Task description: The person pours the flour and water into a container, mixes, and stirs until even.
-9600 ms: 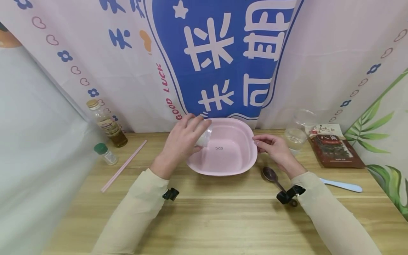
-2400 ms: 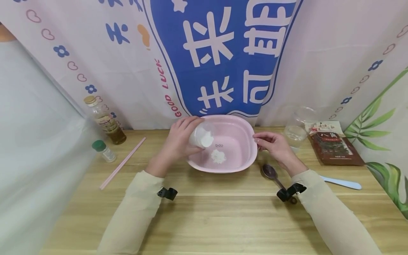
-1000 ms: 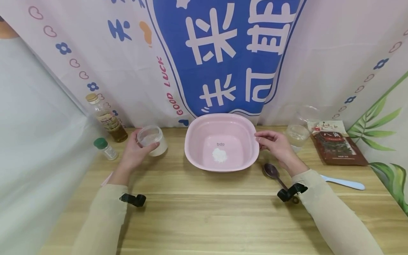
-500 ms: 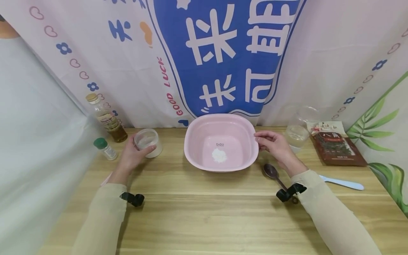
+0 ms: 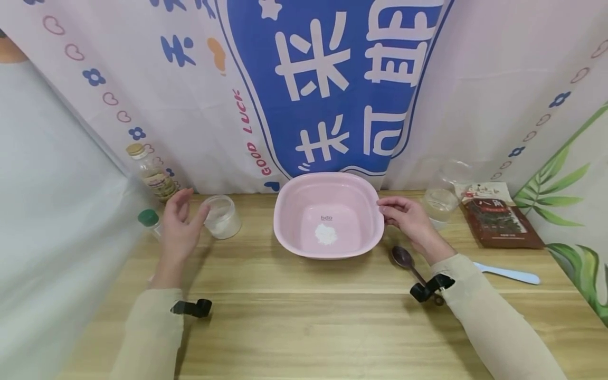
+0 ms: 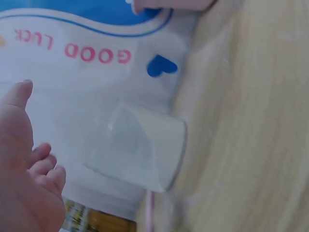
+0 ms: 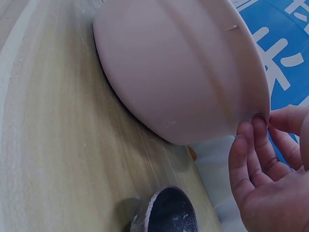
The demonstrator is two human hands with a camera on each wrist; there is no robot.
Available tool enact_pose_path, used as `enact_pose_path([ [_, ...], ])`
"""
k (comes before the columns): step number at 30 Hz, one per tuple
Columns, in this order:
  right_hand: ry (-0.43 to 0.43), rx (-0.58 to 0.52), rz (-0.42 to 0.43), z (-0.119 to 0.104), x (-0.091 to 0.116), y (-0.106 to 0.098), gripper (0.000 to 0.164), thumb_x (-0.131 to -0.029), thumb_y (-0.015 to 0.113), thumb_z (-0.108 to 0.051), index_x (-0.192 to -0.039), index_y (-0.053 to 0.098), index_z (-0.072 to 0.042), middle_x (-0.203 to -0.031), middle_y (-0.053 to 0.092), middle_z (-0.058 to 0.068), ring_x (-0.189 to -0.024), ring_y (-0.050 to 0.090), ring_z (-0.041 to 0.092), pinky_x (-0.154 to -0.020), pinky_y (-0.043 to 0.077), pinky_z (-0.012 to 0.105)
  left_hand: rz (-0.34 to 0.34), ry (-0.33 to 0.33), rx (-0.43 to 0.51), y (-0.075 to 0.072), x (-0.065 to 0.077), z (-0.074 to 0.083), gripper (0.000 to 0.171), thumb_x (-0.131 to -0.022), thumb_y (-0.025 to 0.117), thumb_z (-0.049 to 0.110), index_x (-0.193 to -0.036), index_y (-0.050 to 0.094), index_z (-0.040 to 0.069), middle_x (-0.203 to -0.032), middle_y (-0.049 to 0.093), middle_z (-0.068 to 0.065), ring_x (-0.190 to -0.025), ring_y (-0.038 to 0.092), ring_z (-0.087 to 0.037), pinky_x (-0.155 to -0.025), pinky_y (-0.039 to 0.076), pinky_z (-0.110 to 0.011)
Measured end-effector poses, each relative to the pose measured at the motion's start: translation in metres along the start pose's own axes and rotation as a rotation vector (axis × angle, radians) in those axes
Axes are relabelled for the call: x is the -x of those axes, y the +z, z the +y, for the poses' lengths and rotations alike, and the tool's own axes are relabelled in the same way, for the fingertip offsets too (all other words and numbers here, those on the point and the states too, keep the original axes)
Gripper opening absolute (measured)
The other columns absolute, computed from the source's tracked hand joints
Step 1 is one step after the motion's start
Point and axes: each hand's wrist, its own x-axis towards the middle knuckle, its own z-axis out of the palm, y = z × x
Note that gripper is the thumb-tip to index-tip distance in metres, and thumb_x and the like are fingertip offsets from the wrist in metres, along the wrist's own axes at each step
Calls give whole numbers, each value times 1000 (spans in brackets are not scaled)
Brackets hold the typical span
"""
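My left hand [image 5: 181, 232] is off the clear plastic jar [image 5: 223, 217], its thumb and fingers apart and holding nothing. In the left wrist view the jar [image 6: 140, 145] stands on the table with white powder in it, a short way from the hand [image 6: 29, 169]. A pink basin [image 5: 294, 232] sits mid-table with a small heap of white powder [image 5: 325, 234] on its floor. My right hand [image 5: 409, 219] pinches the basin's right rim; in the right wrist view, thumb and fingers [image 7: 260, 145] nip the edge.
Left of the jar are an oil bottle [image 5: 159, 177] and a green-capped shaker [image 5: 149, 217], partly behind the left hand. A dark spoon [image 5: 402, 257], a pale blue spatula [image 5: 510, 274], a clear cup with liquid [image 5: 439, 205] and a brown spice packet [image 5: 503, 224] lie or stand right.
White powder was poured from the jar into the basin. The left hand carried the jar left, set it upright on the table and let go. The right hand stays on the rim.
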Motion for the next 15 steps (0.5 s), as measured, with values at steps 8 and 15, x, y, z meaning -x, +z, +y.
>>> enact_pose_path([
  [8,6,7,1,-2,-2,1,37,-107,65,-8,-137,61,13,-98,76,-15,-86,73,3,-81,64,20,-98,69,-5,8,9,24,49,-108,66,17,-152,53,1,-157,58,-19,-150,55,-30,-115,47,-14],
  [15,-15,13,-7,-4,0,2,36,-106,66,-7,-135,62,14,-97,76,-14,-84,73,4,-79,65,22,-191,116,-8,15,13,24,40,-111,60,18,-144,60,-4,-148,63,-23,-129,65,2,-102,51,-6],
])
